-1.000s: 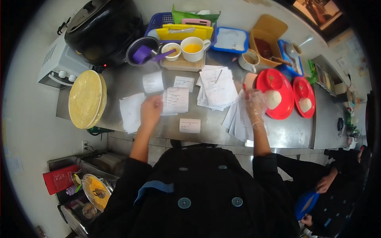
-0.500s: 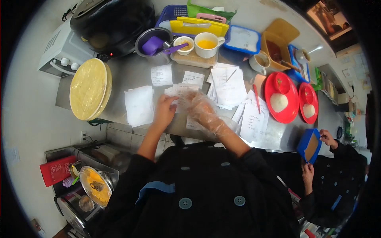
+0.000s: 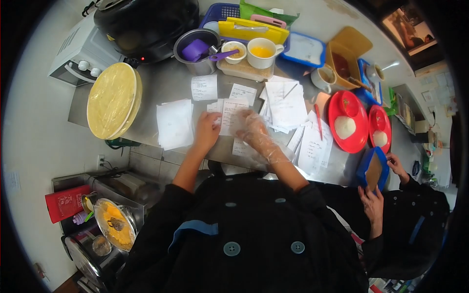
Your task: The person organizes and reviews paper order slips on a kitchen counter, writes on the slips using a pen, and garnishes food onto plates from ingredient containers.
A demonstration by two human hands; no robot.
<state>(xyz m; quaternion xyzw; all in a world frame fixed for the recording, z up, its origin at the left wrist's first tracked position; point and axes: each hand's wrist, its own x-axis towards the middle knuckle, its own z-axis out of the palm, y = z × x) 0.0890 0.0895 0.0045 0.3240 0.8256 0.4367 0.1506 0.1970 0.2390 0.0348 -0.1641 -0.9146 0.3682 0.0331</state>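
Two hands are at the small white paper slips with printed text (image 3: 228, 117) on the grey metal bench (image 3: 154, 90), close to its front edge. We have the bare left hand (image 3: 208, 131) at the slips' left edge, fingers curled; we can't tell if they pinch the paper. The right hand (image 3: 254, 133), in a clear loose plastic glove, lies over the right edge with fingers part bent; whether it grips a slip, we can't tell. Another printed white slip (image 3: 239, 148) pokes out below the right hand. Left of the left hand we get a neat pile of blank-faced white sheets (image 3: 175, 126); behind the hands, two more single printed slips, one squarish (image 3: 204, 88), one slightly tilted (image 3: 243, 93). To the right, we note a fanned stack of white papers (image 3: 288, 110), and nearer the front edge some handwritten white sheets (image 3: 309, 155) with a slim red pen (image 3: 318, 122) across their top. Past those, two red oval plates (image 3: 348, 140), each with a white mound and a red bowl. Far right, we see a co-worker's two hands (image 3: 373, 205) holding a blue rectangular container (image 3: 362, 170), tilted, brown inside.
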